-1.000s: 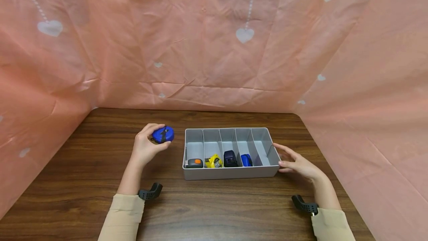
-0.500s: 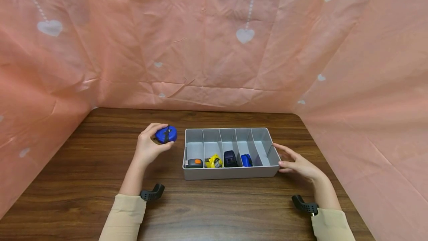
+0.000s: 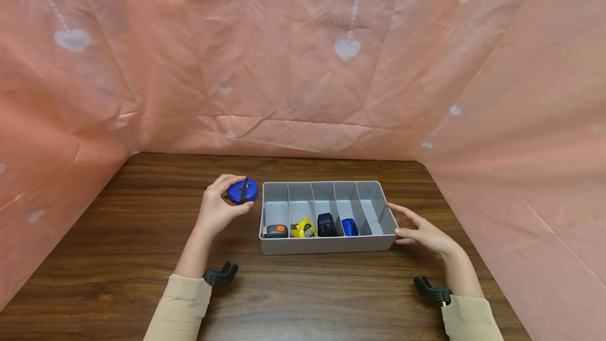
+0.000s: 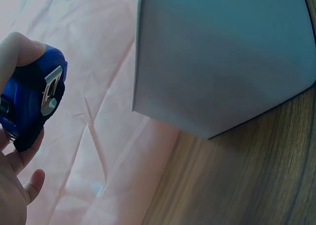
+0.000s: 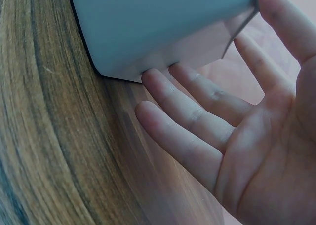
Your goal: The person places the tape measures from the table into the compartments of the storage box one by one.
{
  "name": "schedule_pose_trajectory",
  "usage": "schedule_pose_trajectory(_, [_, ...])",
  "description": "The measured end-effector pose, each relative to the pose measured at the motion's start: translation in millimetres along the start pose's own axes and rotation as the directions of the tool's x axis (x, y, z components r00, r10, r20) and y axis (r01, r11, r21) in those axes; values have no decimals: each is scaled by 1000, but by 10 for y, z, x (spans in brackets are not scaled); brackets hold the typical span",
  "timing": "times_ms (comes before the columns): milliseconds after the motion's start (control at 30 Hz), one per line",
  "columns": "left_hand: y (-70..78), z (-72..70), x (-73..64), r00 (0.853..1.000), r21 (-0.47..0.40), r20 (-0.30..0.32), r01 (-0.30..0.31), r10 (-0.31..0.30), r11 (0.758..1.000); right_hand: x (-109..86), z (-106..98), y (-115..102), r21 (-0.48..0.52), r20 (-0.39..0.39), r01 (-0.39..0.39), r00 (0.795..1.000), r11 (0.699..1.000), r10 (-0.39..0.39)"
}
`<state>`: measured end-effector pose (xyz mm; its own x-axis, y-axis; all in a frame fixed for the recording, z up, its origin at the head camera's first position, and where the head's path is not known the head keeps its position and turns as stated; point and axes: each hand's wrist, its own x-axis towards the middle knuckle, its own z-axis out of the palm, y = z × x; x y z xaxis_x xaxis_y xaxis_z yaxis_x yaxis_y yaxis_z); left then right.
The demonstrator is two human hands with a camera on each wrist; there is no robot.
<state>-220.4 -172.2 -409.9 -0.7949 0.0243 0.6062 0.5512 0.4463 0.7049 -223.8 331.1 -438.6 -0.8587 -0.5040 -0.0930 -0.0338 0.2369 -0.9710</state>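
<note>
My left hand [image 3: 219,207] holds a round blue tape measure [image 3: 243,191] with a black band, between thumb and fingers. It is in the air, just left of a grey divided box [image 3: 312,247]. A metal belt clip [image 4: 51,89] shows on its side in the left wrist view. At the box's right end, my right hand [image 3: 424,234] rests its extended fingertips on the end wall, with the thumb by the front corner. Inside the box, left to right, sit a grey tape measure [image 3: 274,232] with an orange button, a yellow one [image 3: 303,229], a dark one [image 3: 326,224] and a blue one [image 3: 350,227], each in its own compartment.
The box stands on a brown wood-grain table [image 3: 303,293]. Pink cloth [image 3: 293,67] with white hearts hangs behind the table and along both sides. Black wrist mounts [image 3: 221,273] sit on both forearms at the beige sleeves.
My left hand has moved right, toward the box's left end, carrying the blue tape measure. My right hand and the box have stayed where they were.
</note>
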Motion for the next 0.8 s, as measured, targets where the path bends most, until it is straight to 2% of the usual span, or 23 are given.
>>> schedule_pose_trajectory(367, [58,116,10,1000,-33,12,-19,19,999,0,15,-10,-3,-4,-4,1000,1000,4])
schedule_pose_trajectory(800, [129,226,27,998,-10,30,-51,51,999,-2,17,-12,-13,-10,-3,1000,1000,3])
